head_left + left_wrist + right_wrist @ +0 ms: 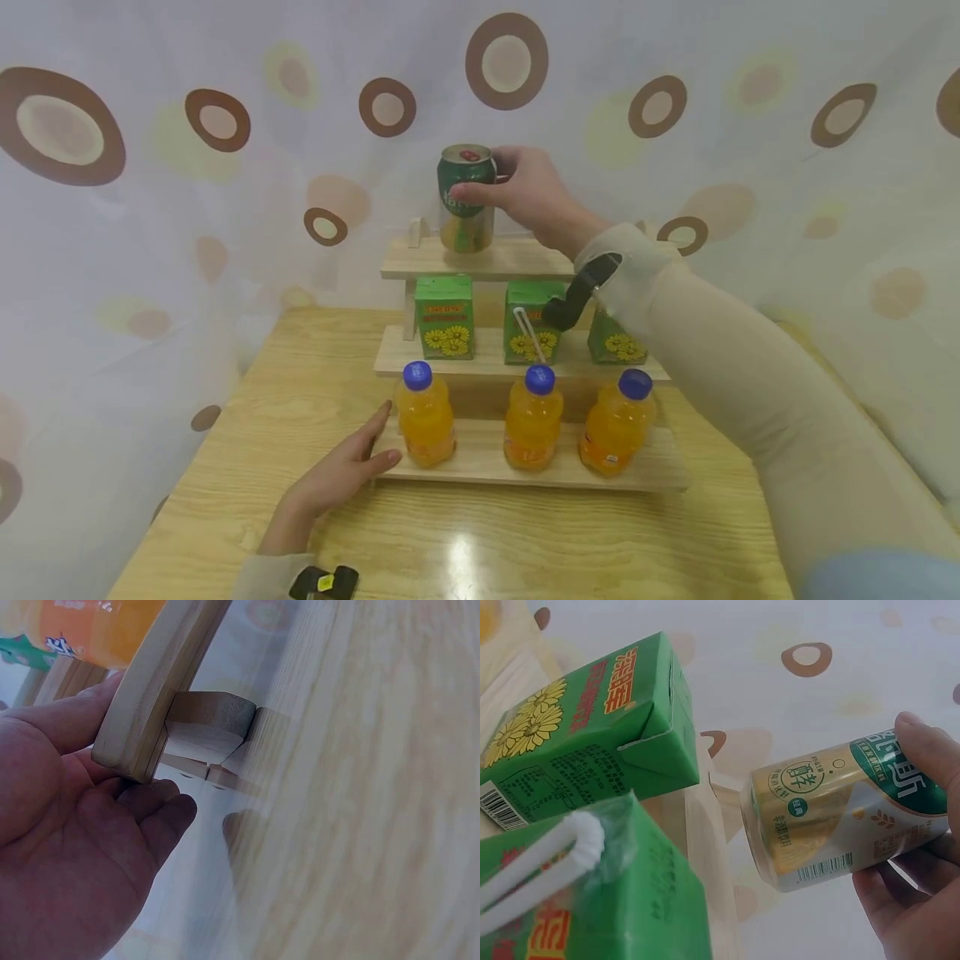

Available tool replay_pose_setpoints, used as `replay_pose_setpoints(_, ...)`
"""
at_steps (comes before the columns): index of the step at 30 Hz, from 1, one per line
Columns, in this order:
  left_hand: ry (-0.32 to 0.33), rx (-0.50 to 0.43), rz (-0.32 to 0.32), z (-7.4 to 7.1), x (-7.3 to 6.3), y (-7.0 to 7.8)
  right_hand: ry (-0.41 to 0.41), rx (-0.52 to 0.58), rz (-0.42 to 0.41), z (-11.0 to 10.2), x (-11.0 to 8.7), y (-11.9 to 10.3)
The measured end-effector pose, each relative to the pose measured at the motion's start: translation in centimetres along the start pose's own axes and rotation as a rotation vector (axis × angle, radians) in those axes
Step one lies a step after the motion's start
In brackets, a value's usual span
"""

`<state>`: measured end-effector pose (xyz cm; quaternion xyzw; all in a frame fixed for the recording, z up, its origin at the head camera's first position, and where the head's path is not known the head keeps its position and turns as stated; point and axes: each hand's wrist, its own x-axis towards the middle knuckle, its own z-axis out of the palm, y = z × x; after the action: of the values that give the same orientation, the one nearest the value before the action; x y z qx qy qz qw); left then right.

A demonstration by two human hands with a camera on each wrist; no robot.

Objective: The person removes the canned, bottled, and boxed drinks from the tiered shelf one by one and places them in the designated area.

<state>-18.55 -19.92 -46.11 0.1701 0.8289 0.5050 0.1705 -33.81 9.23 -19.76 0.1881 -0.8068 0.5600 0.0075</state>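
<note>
My right hand grips a green and gold drink can, thumb across the front and fingers behind. The can stands upright at the left part of the top tier of a wooden display rack. In the right wrist view the can's base is close to the top board. My left hand holds the left end of the bottom board. From the left wrist view, the thumb lies along one face of that board and the fingers curl round the other.
Three green drink cartons stand on the middle tier, the centre one with a white straw on its side; my right forearm partly covers the right one. On the bottom tier are three orange juice bottles with blue caps. A patterned cloth hangs behind the wooden table.
</note>
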Motion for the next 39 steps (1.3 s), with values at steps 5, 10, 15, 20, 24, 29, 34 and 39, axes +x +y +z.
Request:
replay_pose_setpoints(5, -0.004, -0.007, 0.009, -0.2, 0.0, -0.1, 0.016, 0.031, -0.008, -0.7, -0.7, -0.1)
replay_pose_setpoints(10, -0.011, -0.013, -0.011, -0.2, 0.1, -0.2, 0.032, 0.025, -0.04, -1.8, -1.7, -0.4)
replay_pose_setpoints(15, -0.011, -0.016, -0.022, -0.4, 0.0, -0.2, 0.06, 0.05, -0.043, -3.1, -2.8, -1.0)
replay_pose_setpoints(20, -0.011, -0.004, -0.034, -0.6, 0.0, -0.2, 0.1, 0.084, -0.021, -4.7, -4.0, -1.4)
replay_pose_setpoints(24, -0.009, -0.004, -0.043, -0.8, -0.1, -0.3, 0.136, 0.079, -0.01, -5.9, -5.0, -1.6)
replay_pose_setpoints(29, -0.003, -0.007, -0.046, -1.0, -0.3, -0.6, 0.157, 0.064, -0.006, -7.3, -6.5, -1.9)
replay_pose_setpoints(34, -0.001, -0.006, -0.038, -1.1, -0.3, -0.7, 0.177, -0.002, 0.033, -8.5, -8.0, -2.2)
replay_pose_setpoints(39, -0.005, -0.008, -0.038, -1.2, -0.3, -0.7, 0.195, 0.014, 0.032, -9.8, -9.0, -2.0)
